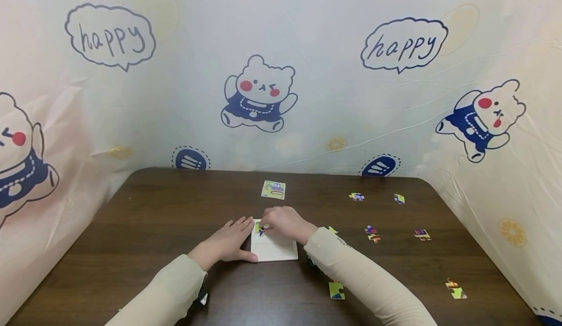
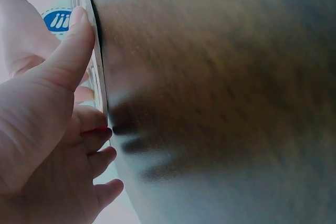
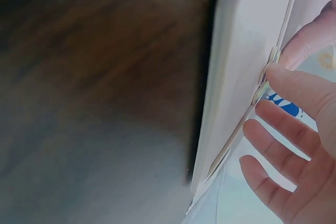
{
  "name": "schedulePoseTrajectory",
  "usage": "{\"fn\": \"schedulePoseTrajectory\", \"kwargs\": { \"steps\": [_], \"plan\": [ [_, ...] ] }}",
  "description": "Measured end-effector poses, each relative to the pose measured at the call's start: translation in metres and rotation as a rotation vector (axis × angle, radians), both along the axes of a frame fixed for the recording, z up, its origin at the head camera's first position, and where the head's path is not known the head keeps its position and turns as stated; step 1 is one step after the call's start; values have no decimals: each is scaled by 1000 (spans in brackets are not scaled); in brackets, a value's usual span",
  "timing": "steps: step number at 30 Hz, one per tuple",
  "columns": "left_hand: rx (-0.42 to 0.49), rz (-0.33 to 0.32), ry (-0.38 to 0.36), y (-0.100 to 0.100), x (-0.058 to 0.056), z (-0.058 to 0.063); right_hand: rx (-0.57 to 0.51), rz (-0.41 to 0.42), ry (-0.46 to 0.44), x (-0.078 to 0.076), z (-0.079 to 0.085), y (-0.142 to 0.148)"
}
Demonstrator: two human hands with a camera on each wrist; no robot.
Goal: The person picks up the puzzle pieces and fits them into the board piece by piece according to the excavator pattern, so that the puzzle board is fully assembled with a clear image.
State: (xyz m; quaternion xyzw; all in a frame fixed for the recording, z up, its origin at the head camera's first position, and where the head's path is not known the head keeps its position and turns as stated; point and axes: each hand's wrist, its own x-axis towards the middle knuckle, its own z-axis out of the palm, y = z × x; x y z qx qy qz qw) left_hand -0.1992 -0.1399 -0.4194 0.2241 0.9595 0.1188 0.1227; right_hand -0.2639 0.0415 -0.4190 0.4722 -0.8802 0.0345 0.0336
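Observation:
A white square puzzle tray (image 1: pixel 277 253) lies on the table between both hands. My left hand (image 1: pixel 228 240) rests along its left side, fingers extended and thumb at the near left corner. My right hand (image 1: pixel 285 222) reaches over the tray from the right. Its thumb and index finger pinch a small colourful jigsaw piece (image 1: pixel 262 230) at the tray's upper left corner. In the right wrist view the thumb tip lies on that piece (image 3: pixel 261 85), and the other fingers are spread loosely. The right hand hides part of the tray's far side.
A square picture card (image 1: pixel 273 189) lies beyond the tray. Several loose jigsaw pieces are spread to the right, among them a green one (image 1: pixel 336 290) beside the right forearm, a purple one (image 1: pixel 372 234) and one near the right edge (image 1: pixel 456 289). A printed curtain (image 1: pixel 325 96) surrounds the table.

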Motion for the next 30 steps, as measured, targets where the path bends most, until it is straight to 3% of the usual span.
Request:
{"fn": "schedulePoseTrajectory", "kwargs": {
  "steps": [11, 17, 20, 24, 30],
  "plan": [
    [-1, -11, 7, -1, -1, -2, 56, 8, 99, 4, 0, -2],
    [-4, -15, 8, -2, -1, -2, 62, -12, 109, 5, 0, -4],
    [-7, -11, 9, -2, -1, -2, 53, -10, 72, 4, 2, -4],
    [-17, -3, 5, -1, 1, -1, -5, -35, -45, -2, 6, 7],
    [-16, 10, -9, 1, 3, 0, -202, -227, -176, -28, 13, 56]
  ]
}}
